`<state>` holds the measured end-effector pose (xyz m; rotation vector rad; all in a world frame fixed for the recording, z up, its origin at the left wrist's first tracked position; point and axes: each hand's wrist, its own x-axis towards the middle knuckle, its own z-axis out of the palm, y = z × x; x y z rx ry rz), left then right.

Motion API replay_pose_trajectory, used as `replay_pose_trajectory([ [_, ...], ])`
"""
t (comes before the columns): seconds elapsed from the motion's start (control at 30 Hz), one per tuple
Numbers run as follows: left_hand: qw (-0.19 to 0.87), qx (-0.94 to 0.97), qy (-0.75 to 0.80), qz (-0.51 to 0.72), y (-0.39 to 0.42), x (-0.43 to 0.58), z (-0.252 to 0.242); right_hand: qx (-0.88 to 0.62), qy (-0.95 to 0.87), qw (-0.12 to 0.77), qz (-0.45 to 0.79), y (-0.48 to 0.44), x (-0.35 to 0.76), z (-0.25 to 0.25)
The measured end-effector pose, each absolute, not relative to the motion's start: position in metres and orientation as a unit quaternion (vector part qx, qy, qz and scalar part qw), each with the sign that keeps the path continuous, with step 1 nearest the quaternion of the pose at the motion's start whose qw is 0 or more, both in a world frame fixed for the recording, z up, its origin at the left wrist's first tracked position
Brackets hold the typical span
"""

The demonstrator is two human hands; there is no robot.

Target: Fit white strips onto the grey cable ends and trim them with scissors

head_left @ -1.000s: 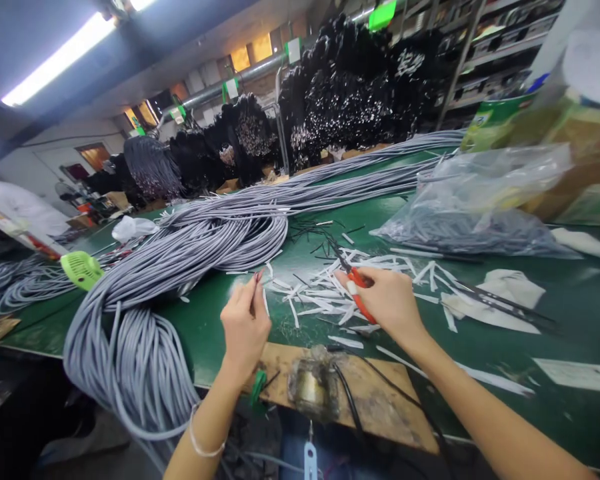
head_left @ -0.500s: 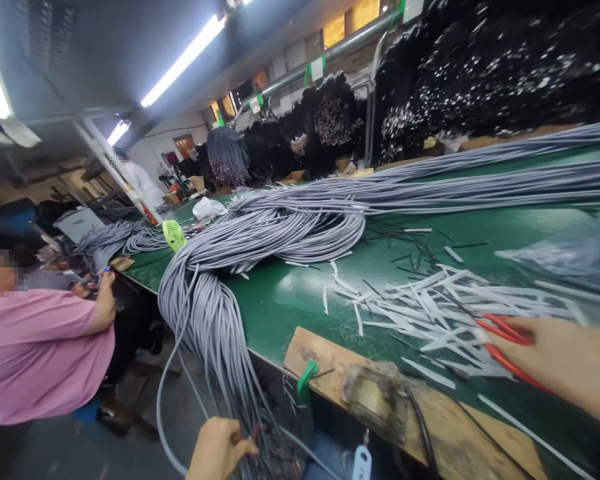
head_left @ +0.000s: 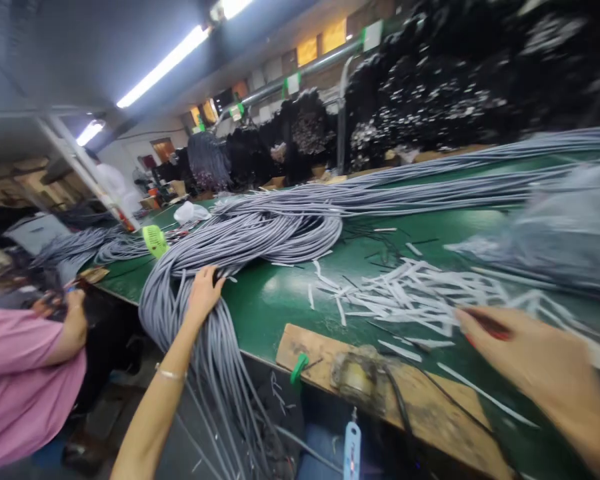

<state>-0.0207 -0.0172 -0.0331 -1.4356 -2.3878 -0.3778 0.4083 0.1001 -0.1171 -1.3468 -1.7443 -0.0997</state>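
Observation:
Across the table's front edge droops a thick bundle of grey cables [head_left: 220, 347], its looped upper part lying on the green tabletop [head_left: 265, 307]. My left hand [head_left: 206, 290] reaches over the bundle near that edge, fingers bent round some of the cables; their grip is partly hidden. At the right, my right hand [head_left: 525, 353] is closed on red-handled scissors [head_left: 495, 328], mostly covered by the fingers and blurred. It is just beside a loose pile of white strips [head_left: 405, 293].
A wooden board [head_left: 430, 400] with a clamped fixture [head_left: 357, 377] sits along the front edge. Clear plastic bags [head_left: 570, 227] lie at right. Dark cable bundles [head_left: 430, 100] hang behind the table. A person in a pink shirt [head_left: 25, 380] sits at left.
My left hand has risen from the hanging cable ends to the bundle at the table edge. My right hand, still with the scissors, has turned over them. The view has shifted right.

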Motion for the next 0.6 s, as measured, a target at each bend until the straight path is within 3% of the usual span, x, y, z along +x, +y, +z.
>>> replay_pose_trajectory([
  [0.17,0.211,-0.498,-0.836,-0.095,0.02,-0.026,-0.025,-0.528,-0.737,0.42,0.037,0.079,0.392,-0.086],
  [0.27,0.243,-0.518,-0.82,0.008,0.017,-0.033,-0.027,-0.51,-0.755,0.408,0.06,0.077,0.392,-0.088],
  [0.43,0.297,-0.549,-0.781,0.035,0.009,-0.043,-0.033,-0.389,-0.869,0.301,0.062,0.072,0.38,-0.093],
  [0.6,0.234,-0.567,-0.789,0.029,0.012,-0.039,-0.028,-0.366,-0.889,0.27,0.047,0.071,0.375,-0.097],
])
